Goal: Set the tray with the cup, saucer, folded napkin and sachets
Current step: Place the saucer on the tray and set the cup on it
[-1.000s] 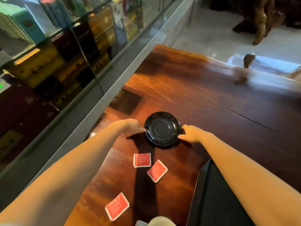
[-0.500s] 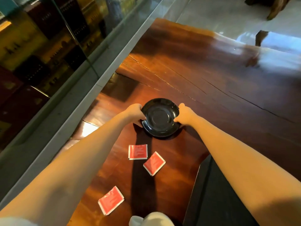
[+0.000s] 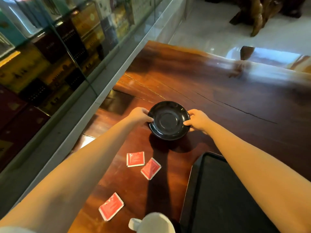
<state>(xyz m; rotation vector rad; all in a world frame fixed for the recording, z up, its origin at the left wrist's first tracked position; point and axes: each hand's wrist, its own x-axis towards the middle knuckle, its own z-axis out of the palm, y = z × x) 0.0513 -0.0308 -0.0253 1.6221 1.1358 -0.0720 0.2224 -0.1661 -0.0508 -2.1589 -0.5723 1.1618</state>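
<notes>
A black saucer (image 3: 169,121) is held a little above the wooden table, tilted toward me, its shadow on the wood beneath. My left hand (image 3: 140,115) grips its left rim and my right hand (image 3: 197,120) grips its right rim. Three red sachets lie on the table nearer to me: one (image 3: 135,159), a second (image 3: 151,168) beside it, a third (image 3: 111,206) by the left edge. A black tray (image 3: 218,199) lies at the near right, partly under my right forearm. A white cup (image 3: 154,223) shows at the bottom edge. No napkin is in view.
The dark wooden table (image 3: 218,98) has long cracks and stretches far and right. A glass display case (image 3: 58,56) full of boxes runs along its left side. Tiled floor and a carved wooden piece (image 3: 259,14) lie beyond the far edge.
Both hands closed on the saucer's rim and raised it off the table; it now tilts toward me. The sachets, tray and cup have stayed put.
</notes>
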